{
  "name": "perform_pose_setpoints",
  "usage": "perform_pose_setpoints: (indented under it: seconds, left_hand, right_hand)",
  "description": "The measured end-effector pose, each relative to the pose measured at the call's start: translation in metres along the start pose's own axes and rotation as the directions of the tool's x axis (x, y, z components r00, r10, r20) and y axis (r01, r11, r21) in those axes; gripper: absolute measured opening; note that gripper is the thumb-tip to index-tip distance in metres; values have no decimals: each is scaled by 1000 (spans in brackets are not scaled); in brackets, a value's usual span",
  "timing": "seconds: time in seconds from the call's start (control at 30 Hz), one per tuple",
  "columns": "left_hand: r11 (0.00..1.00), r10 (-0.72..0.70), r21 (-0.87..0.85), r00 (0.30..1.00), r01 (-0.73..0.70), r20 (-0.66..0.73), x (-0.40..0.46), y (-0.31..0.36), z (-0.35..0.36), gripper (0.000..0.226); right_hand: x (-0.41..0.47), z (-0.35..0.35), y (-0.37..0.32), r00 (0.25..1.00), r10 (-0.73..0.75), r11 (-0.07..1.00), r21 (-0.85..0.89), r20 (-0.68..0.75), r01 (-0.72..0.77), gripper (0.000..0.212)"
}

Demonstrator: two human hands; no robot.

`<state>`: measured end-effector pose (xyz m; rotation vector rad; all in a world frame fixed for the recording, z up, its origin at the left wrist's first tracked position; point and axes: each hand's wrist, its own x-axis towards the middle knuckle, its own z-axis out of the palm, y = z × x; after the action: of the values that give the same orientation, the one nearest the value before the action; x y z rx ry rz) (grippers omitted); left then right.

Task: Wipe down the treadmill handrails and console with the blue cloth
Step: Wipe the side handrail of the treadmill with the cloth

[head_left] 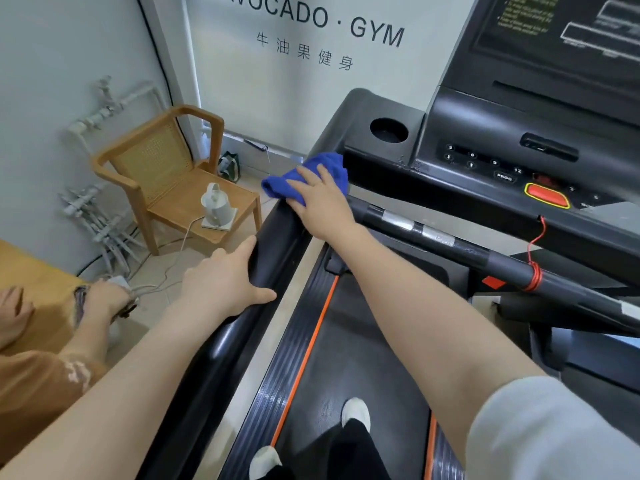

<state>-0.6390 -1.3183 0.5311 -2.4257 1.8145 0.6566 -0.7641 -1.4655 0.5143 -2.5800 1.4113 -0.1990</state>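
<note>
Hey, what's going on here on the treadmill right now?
A person standing on the treadmill belt is cleaning the machine. The right hand presses a blue cloth flat against the top of the left handrail, just below the cup holder. The left hand rests open lower down on the same rail. The console isn't being touched. Another person sits at the left edge.

A pale wall [62, 57] stands on the left, with white pipes [104, 105] fixed to it; the back wall [277, 98] is white and says "AVOCADO · GYM" [325, 19] in dark letters, with Chinese signs below; a wooden chair [166, 174] with a woven back sits in the corner; a white kettle [216, 206] stands on its seat; a green bag [229, 167] rests behind it; the floor [162, 268] has light tiles, with white cords lying on it.
</note>
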Motion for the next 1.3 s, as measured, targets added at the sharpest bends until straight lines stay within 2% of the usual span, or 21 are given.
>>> perform_pose_setpoints:
  seconds: [0.1, 0.17, 0.3, 0.37, 0.5, 0.6, 0.77, 0.93, 1.03, 1.13, 1.3]
  left_hand:
    - [999, -10, -40, 1000, 9, -26, 11, 8, -6, 94]
    - [995, -22, -97, 998, 15, -63, 24, 15, -11, 86]
    - [994, -69, -88, 991, 59, -115, 51, 37, -25, 50]
    - [993, -82, -95, 990, 71, -118, 64, 48, -29, 49]
    - [990, -63, -131, 986, 43, -153, 92, 78, -39, 73]
    - [993, -61, -110, 985, 43, -163, 110, 97, -43, 72]
    - [990, -140, 17, 984, 143, -107, 124, 111, -43, 73]
    - [984, -177, -5, 981, 178, -79, 127, 115, -45, 73]
    - [984, -175, -30, 980, 173, -91, 126, 115, -45, 72]
    - [985, -172, -49, 980, 167, -100, 126, 113, -43, 70]
    - [988, -154, -40, 981, 151, -118, 125, 112, -42, 67]
  right_hand:
    - [-18, 5, -6, 976, -214, 977, -15, 32, 215, 44]
    - [-21, 2, -3, 950, -307, 950, -34, 50, 309, 44]
    - [-1, -10, 12, 912, -401, 906, -107, 87, 409, 43]
    - [18, -14, 25, 910, -398, 904, -119, 119, 411, 43]
    - [59, -23, 56, 917, -374, 914, -114, 140, 390, 42]
    - [86, -29, 82, 941, -317, 936, -121, 120, 331, 41]
    - [127, -39, 114, 966, -239, 954, -163, 101, 253, 40]
    - [162, -47, 153, 995, -104, 985, -140, -1, 103, 41]
    - [172, -49, 164, 999, -40, 994, -107, -8, 39, 41]
    - [163, -48, 150, 998, -56, 996, -75, -8, 56, 41]
    - [113, -46, 121, 968, -248, 968, 25, -42, 249, 37]
